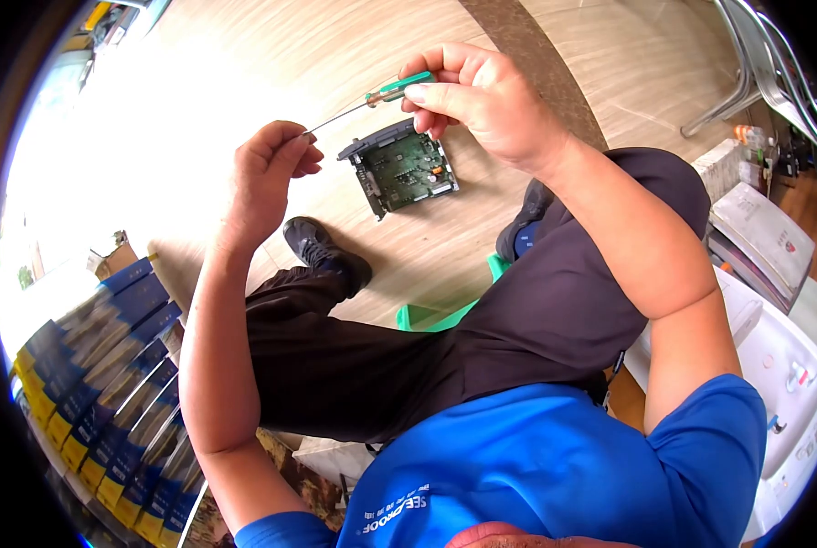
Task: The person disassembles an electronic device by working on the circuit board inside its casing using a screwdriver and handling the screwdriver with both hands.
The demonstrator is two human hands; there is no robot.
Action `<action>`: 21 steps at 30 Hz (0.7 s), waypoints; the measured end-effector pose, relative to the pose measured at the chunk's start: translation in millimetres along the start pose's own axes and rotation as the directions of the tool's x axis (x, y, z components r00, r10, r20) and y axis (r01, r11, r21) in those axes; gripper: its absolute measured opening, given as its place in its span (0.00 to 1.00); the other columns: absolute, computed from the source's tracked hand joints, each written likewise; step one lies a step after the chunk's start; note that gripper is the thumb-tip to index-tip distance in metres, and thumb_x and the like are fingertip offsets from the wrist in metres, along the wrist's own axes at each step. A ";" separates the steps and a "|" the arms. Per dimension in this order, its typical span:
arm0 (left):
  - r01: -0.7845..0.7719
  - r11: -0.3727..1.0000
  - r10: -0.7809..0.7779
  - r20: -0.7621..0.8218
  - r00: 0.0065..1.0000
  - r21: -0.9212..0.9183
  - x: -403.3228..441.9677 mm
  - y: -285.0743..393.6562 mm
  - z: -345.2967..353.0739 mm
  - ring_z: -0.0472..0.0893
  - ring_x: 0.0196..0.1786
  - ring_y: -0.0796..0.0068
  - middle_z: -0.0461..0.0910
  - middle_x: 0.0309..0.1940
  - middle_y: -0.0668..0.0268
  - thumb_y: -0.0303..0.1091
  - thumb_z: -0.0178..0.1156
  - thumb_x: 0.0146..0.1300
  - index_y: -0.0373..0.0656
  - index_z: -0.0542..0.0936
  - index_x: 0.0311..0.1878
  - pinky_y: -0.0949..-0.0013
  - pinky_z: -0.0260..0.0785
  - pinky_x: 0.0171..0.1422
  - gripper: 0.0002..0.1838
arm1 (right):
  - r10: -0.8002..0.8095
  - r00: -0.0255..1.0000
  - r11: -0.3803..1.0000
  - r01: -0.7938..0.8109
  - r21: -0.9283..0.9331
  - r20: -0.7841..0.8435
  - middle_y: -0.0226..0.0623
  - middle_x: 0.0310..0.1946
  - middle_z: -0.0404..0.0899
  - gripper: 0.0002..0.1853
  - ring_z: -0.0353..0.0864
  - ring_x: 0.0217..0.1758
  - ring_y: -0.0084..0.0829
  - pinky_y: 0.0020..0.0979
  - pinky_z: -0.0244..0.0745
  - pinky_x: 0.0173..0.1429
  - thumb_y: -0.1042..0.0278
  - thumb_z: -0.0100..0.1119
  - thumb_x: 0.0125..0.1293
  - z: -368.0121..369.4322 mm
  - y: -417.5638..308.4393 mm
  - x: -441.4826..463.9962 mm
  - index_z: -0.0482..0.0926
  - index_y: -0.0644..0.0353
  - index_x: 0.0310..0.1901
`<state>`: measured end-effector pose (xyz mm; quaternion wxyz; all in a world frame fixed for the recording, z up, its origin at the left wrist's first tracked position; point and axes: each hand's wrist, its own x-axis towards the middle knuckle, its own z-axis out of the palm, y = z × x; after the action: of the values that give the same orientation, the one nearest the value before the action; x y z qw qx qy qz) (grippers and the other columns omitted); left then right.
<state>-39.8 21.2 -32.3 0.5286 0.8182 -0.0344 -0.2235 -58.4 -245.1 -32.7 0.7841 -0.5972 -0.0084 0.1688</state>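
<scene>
Through the head view I see my right hand (pixel 495 105) pinching the green handle of the screwdriver (pixel 397 89) between thumb and fingers. My left hand (pixel 267 173) pinches the thin shaft near its tip, so the tool slants, handle to the right. Below it in my view, the open electronic unit (pixel 404 171) lies on the floor (pixel 408 247), its green circuit board showing. Nearer are two dark shoes (pixel 326 254), one each side. Blue-and-yellow packages (pixel 107 411) stand near left; a white tray (pixel 779 365) sits near right.
</scene>
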 end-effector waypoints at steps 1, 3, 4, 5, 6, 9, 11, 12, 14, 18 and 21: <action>0.013 0.999 -0.013 0.005 1.000 -0.046 -1.1 0.2 0.8 0.83 0.37 0.71 0.82 0.34 0.60 0.30 0.50 0.72 0.34 0.77 0.46 0.68 0.76 0.46 0.10 | 0.002 1.000 1.000 -0.002 0.005 0.010 0.32 0.33 0.82 0.08 0.79 0.31 0.18 0.20 0.76 0.36 0.73 0.56 0.67 2.0 -0.7 -1.1 0.78 0.64 0.45; 0.002 0.998 -0.001 0.011 1.000 -0.063 -1.4 2.1 2.0 0.83 0.37 0.71 0.82 0.33 0.60 0.31 0.49 0.73 0.34 0.76 0.45 0.68 0.76 0.46 0.10 | 0.002 1.000 1.000 -0.002 0.009 0.024 0.32 0.33 0.82 0.07 0.80 0.32 0.18 0.20 0.76 0.36 0.73 0.56 0.67 5.2 -1.6 -1.4 0.78 0.64 0.44; -0.008 0.997 0.010 0.023 1.000 -0.078 -1.1 2.6 1.6 0.82 0.37 0.71 0.81 0.33 0.61 0.33 0.47 0.74 0.35 0.76 0.44 0.68 0.76 0.46 0.11 | -0.006 1.000 1.000 0.006 0.010 0.028 0.32 0.33 0.82 0.07 0.80 0.32 0.18 0.20 0.76 0.36 0.73 0.56 0.66 6.5 -1.2 -1.3 0.78 0.64 0.44; -0.009 0.997 0.011 0.019 1.000 -0.079 -0.5 2.3 0.7 0.82 0.37 0.71 0.81 0.33 0.61 0.33 0.47 0.74 0.35 0.76 0.44 0.68 0.76 0.46 0.11 | -0.012 0.999 1.000 0.012 0.012 0.031 0.33 0.33 0.82 0.07 0.80 0.32 0.18 0.20 0.76 0.36 0.73 0.56 0.66 7.6 -0.6 -1.3 0.78 0.64 0.44; -0.010 0.990 0.014 0.027 1.000 -0.140 0.7 2.1 0.2 0.82 0.36 0.73 0.81 0.33 0.62 0.34 0.47 0.74 0.36 0.76 0.43 0.70 0.76 0.46 0.11 | -0.014 0.999 1.000 0.013 0.011 0.034 0.33 0.33 0.82 0.07 0.80 0.32 0.18 0.20 0.76 0.36 0.73 0.56 0.66 7.7 0.5 -0.4 0.78 0.64 0.44; -0.008 0.975 0.012 0.018 1.000 -0.220 -0.2 6.2 -0.6 0.82 0.35 0.75 0.81 0.32 0.64 0.37 0.46 0.76 0.38 0.75 0.41 0.71 0.76 0.45 0.13 | -0.046 0.999 0.999 0.046 0.003 0.015 0.33 0.33 0.82 0.07 0.80 0.33 0.19 0.21 0.77 0.36 0.73 0.56 0.66 6.2 1.9 3.3 0.78 0.64 0.44; -0.007 0.971 0.007 0.000 1.000 -0.239 -1.0 7.9 -1.3 0.82 0.35 0.75 0.81 0.32 0.64 0.38 0.45 0.76 0.38 0.75 0.41 0.71 0.76 0.45 0.14 | -0.049 0.999 0.999 0.049 0.014 -0.005 0.33 0.33 0.83 0.08 0.81 0.33 0.19 0.21 0.77 0.36 0.73 0.56 0.67 5.8 0.9 4.4 0.78 0.65 0.44; -0.007 0.968 0.008 0.003 1.000 -0.250 -1.4 7.7 -2.0 0.82 0.35 0.74 0.81 0.32 0.64 0.38 0.44 0.77 0.38 0.75 0.40 0.71 0.76 0.45 0.15 | -0.049 0.999 0.999 0.049 0.013 -0.003 0.33 0.33 0.83 0.08 0.81 0.33 0.19 0.21 0.77 0.36 0.73 0.56 0.67 5.9 0.5 4.7 0.78 0.65 0.44; -0.007 0.965 0.009 0.005 1.000 -0.261 -2.2 7.9 -2.5 0.82 0.35 0.74 0.81 0.32 0.64 0.39 0.44 0.77 0.39 0.75 0.40 0.71 0.76 0.45 0.15 | -0.054 0.999 0.999 0.054 -0.007 0.003 0.34 0.34 0.83 0.08 0.81 0.33 0.19 0.21 0.78 0.36 0.73 0.56 0.67 6.2 -0.2 4.9 0.77 0.65 0.45; -0.012 0.960 0.018 0.019 1.000 -0.279 -3.4 10.6 -0.9 0.82 0.36 0.72 0.80 0.33 0.63 0.40 0.43 0.77 0.39 0.74 0.41 0.69 0.76 0.46 0.15 | -0.060 0.998 0.998 0.060 -0.031 0.011 0.35 0.34 0.83 0.08 0.82 0.33 0.20 0.21 0.78 0.36 0.73 0.55 0.68 10.7 -0.5 6.6 0.77 0.65 0.45; -0.007 0.956 0.014 0.021 1.000 -0.294 -2.9 12.3 -0.1 0.82 0.37 0.71 0.79 0.33 0.63 0.40 0.43 0.77 0.39 0.73 0.42 0.67 0.75 0.47 0.15 | -0.072 0.997 0.997 0.073 -0.024 0.027 0.35 0.35 0.83 0.08 0.82 0.34 0.20 0.21 0.78 0.36 0.73 0.55 0.68 12.8 -0.7 9.0 0.77 0.66 0.45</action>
<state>-40.1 16.7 -20.5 0.6450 0.7279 -0.0112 -0.2325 -52.4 -230.9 -30.0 0.7819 -0.6041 -0.0426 0.1478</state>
